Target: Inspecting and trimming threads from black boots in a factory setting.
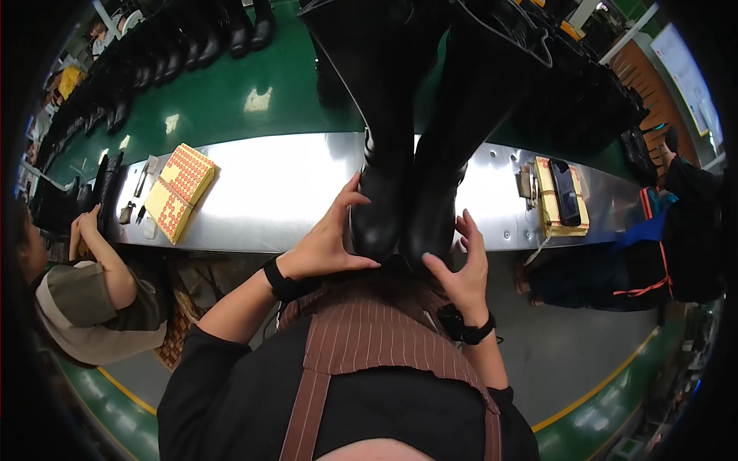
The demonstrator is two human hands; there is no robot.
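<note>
A pair of tall black boots stands side by side upright at the near edge of a metal table, toes toward me. My left hand (327, 237) is at the outer side of the left boot (380, 203), its fingers spread, fingertips by the ankle and thumb by the toe. Beside the right boot (433, 215) is my right hand (467, 273), its thumb close to the toe and its fingers stretched up along the outer side. Neither hand is wrapped round a boot. Whether every fingertip touches the leather I cannot tell.
On the metal table (269, 192) lie a bundle of yellow sheets with red spots (181, 192) at left and a phone (565, 192) on another bundle at right. Several black boots (192, 38) line the green surface (223, 96) behind. People stand on both sides.
</note>
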